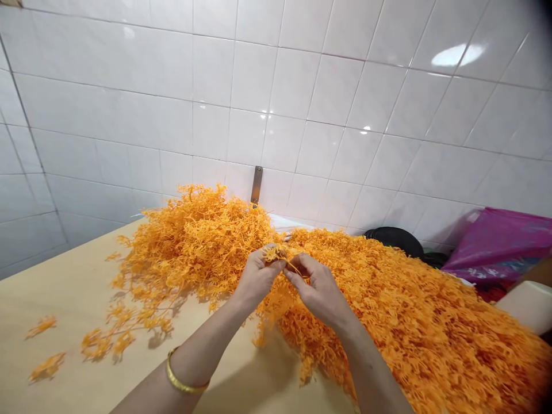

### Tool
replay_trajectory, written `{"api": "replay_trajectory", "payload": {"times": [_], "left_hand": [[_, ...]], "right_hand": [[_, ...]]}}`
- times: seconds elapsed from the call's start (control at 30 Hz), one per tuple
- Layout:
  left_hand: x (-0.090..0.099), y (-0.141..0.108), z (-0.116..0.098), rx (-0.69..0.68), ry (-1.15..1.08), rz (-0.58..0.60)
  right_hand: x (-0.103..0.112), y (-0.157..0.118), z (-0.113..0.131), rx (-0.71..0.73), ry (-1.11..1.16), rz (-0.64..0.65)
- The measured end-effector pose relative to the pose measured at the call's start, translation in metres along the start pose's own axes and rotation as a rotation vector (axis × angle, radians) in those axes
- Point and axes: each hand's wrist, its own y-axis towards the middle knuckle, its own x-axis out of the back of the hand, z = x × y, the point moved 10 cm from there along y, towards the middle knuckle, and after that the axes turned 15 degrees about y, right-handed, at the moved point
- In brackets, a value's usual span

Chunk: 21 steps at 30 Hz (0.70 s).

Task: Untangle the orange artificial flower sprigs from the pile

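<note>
Because its stem is so thin, the orange sprig (271, 253) probably weighs almost nothing and should flex like soft plastic; the bare stem seems the best place to pinch, as the frilly tips could snag. Its head is a spidery, yellow-orange cluster. It is held above the counter (77, 282), between the left heap (207, 230) and the right heap (414, 305). The left hand (261, 273) has its fingers closed near the head; the right hand (317, 284) pinches the stem, how firmly I cannot tell.
</note>
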Motion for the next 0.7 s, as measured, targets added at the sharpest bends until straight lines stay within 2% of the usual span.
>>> {"api": "replay_trajectory", "payload": {"times": [0.17,0.3,0.4,0.47,0.57,0.7], "left_hand": [[0.019,-0.004,-0.021,-0.115,0.298,-0.151],[0.013,-0.009,-0.035,-0.203,0.485,-0.144],[0.001,-0.01,-0.032,-0.216,0.488,-0.085],[-0.007,-0.011,-0.028,-0.205,0.46,-0.027],[-0.012,-0.011,-0.021,-0.201,0.483,0.023],[-0.006,-0.008,-0.008,-0.157,0.586,-0.016]], "right_hand": [[0.005,0.0,-0.016,-0.141,0.492,0.053],[0.005,0.0,-0.04,-0.285,0.746,-0.016],[-0.003,-0.003,-0.057,-0.416,0.813,-0.06],[-0.011,-0.005,-0.061,-0.468,0.821,-0.025],[-0.017,-0.004,-0.059,-0.456,0.82,0.047],[-0.01,-0.001,-0.058,-0.41,0.845,0.008]]}}
